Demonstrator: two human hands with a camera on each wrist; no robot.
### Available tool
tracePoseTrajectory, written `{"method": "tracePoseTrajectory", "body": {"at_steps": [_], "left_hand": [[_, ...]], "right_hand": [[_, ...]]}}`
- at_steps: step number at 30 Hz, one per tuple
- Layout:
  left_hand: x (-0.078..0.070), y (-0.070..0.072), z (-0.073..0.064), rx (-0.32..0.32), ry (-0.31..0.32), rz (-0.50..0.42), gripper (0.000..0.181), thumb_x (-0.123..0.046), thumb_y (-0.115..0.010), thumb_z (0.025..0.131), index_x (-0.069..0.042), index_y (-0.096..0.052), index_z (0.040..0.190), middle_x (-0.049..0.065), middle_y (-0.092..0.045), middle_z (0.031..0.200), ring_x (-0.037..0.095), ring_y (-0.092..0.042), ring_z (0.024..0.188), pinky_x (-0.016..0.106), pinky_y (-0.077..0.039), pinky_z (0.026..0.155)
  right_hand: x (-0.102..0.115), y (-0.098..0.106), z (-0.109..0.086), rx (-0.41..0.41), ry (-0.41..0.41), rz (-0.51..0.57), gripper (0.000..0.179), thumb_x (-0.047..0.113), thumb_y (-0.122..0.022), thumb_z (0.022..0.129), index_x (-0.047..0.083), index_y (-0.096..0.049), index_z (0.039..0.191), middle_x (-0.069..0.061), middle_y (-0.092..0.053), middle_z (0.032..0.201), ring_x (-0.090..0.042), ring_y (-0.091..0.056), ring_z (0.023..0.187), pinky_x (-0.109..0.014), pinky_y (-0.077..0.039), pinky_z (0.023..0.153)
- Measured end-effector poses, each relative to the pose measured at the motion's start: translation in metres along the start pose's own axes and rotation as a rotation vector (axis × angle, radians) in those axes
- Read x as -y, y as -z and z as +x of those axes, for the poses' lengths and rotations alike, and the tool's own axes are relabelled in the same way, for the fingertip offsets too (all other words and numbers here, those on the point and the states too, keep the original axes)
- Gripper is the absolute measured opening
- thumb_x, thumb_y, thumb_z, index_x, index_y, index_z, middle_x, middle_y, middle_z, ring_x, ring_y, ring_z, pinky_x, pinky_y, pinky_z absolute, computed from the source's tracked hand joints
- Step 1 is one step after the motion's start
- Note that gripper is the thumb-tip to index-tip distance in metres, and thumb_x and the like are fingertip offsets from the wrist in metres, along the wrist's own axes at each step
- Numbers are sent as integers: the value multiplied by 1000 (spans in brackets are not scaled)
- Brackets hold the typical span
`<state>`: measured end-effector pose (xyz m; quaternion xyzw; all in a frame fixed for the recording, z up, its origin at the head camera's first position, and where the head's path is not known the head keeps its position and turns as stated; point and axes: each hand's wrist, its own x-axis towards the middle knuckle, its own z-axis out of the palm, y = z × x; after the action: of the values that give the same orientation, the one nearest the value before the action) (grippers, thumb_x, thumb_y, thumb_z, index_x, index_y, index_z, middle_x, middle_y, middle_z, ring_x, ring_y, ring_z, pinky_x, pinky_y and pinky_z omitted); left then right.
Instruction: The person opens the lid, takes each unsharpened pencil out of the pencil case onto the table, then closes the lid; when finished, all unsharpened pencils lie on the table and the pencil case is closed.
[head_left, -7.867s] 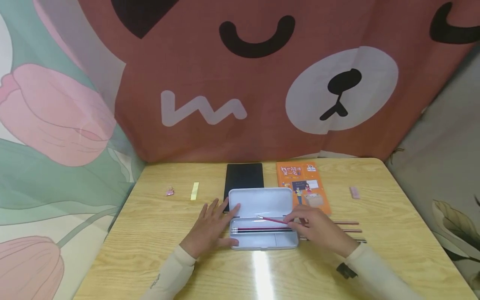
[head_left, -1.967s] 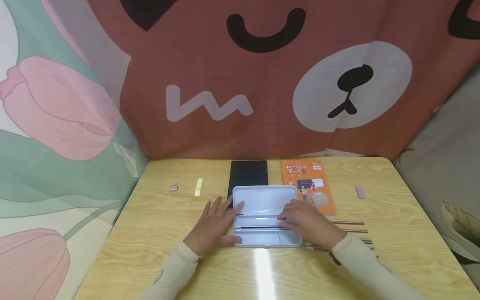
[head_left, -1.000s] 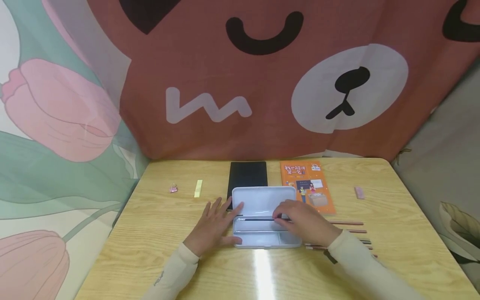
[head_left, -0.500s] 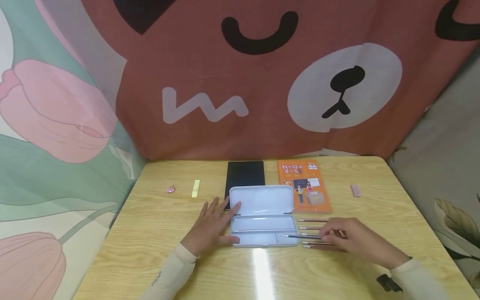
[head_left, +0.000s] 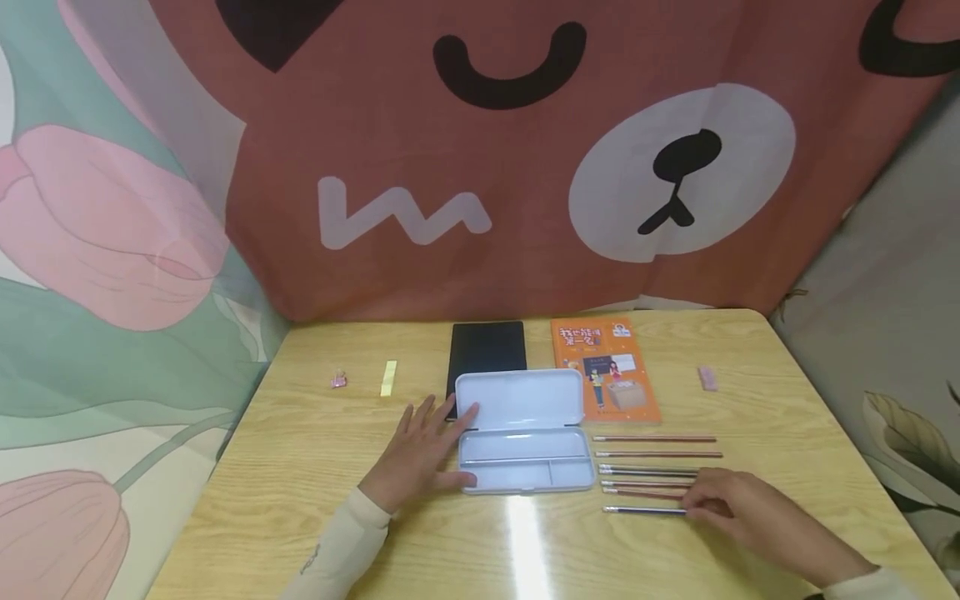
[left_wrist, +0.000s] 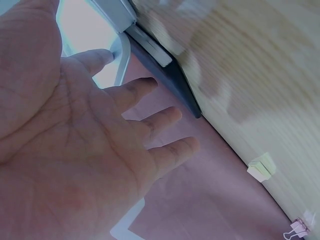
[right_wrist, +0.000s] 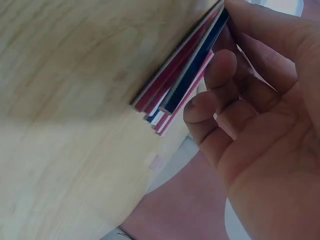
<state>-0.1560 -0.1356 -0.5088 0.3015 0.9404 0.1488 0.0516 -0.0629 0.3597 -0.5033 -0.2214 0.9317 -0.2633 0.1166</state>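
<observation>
A white pencil case (head_left: 517,477) lies with its lid (head_left: 519,398) raised, its bare compartments showing. My left hand (head_left: 412,458) rests at its left side with fingers spread, thumb on the front corner and index finger on the lid; the left wrist view shows the palm (left_wrist: 75,135). My right hand (head_left: 742,512) pinches a dark blue pencil (head_left: 645,510) near its right end, at the front of a row of pencils. Red pencils (head_left: 660,455) and another dark pencil (head_left: 645,472) lie roughly parallel behind it. In the right wrist view, the blue pencil (right_wrist: 195,62) lies beneath thumb and fingertips.
Behind the case lie a black notebook (head_left: 487,346), partly under the lid, and an orange book (head_left: 618,392). A pink eraser (head_left: 707,378) is at the right. Yellow sticky notes (head_left: 388,378) and a pink binder clip (head_left: 339,380) lie at the left. Printed cloth (head_left: 375,283) hangs behind the table.
The two pencils seen in the case earliest have come out onto the table. My right hand has carried the dark blue pencil rightward to the row's front. The left hand stays put.
</observation>
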Motion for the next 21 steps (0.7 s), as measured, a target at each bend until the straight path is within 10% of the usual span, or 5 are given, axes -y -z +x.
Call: {"method": "tracePoseTrajectory", "body": {"at_steps": [21], "left_hand": [[-1,2,-1,-11,-9,-6,98,-58,-84,92,-19,-42,172,28,-38,174,60,-30,161,80,-24,128]], "right_hand": [[-3,-9,2,-113,68,-124,20,12,-91,88,27,-82,98,17,-68,93,11,-59,85,-26,-57,67]]}}
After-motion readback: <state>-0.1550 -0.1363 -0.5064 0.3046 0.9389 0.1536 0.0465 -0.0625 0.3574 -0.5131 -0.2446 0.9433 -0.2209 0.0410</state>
